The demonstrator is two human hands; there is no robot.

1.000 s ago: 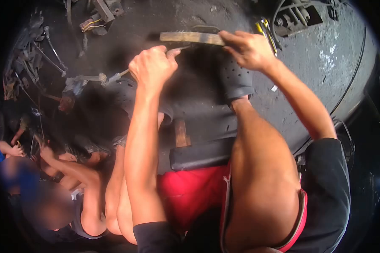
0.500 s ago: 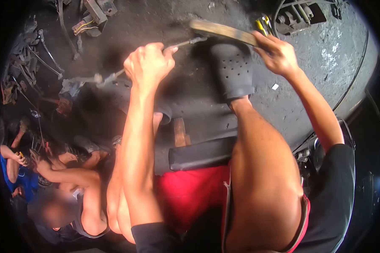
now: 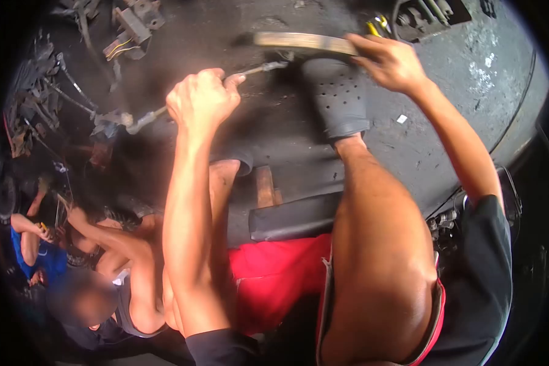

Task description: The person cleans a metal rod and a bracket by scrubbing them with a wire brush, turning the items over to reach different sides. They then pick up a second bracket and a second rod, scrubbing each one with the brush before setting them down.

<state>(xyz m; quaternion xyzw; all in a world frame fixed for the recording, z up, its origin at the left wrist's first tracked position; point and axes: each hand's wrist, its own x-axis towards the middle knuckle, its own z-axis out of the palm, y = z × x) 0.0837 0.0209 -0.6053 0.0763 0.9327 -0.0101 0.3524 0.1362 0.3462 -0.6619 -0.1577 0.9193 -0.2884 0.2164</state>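
Note:
My left hand (image 3: 201,100) is wrapped round a thin metal rod (image 3: 155,116) with jointed ends, which sticks out on both sides of the fist. My right hand (image 3: 393,64) grips one end of a long, slightly curved wooden tool (image 3: 302,41). Motion blurs this tool, so its exact kind and underside cannot be made out. It lies above the rod's right end, apart from it in the view. A grey perforated clog (image 3: 335,94) on one foot is just below the tool.
Metal parts (image 3: 43,85) and wires lie piled on the dark floor at left. At upper right are yellow-handled tools (image 3: 377,26) and a tray of parts (image 3: 430,18). Two people sit at lower left, one with a hand (image 3: 46,232) on a yellow-handled tool.
My left hand has moved left with the rod. My right hand has swung the wooden tool leftward. The person at lower left has shifted an arm slightly.

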